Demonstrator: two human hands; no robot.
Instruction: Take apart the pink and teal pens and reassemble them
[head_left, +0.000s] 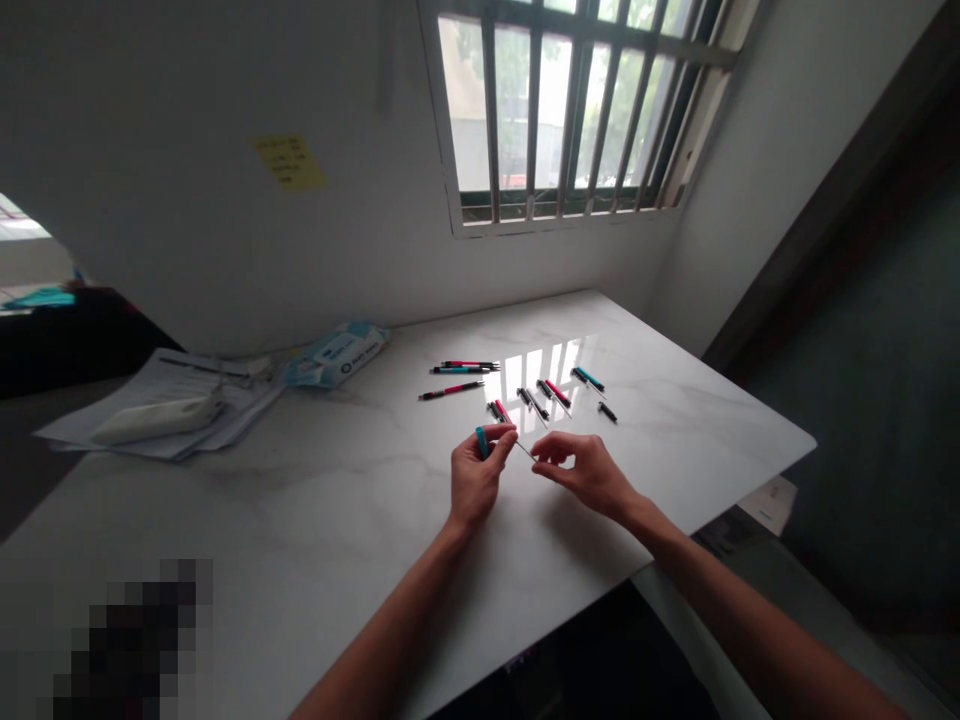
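My left hand (477, 472) is closed around a teal pen barrel (481, 441), held just above the white marble table (315, 500). My right hand (581, 468) pinches the end of a thin refill (523, 449) that runs between the two hands. Several pens and pen parts in red, teal and black lie just beyond my hands: three whole pens (459, 371) at the left, loose pieces (551, 393) at the right.
A pack of wet wipes (337, 353) lies at the table's back left, beside papers (161, 400) with a white object on top. A barred window (570, 110) is in the wall behind. The table's right edge drops to a dark floor.
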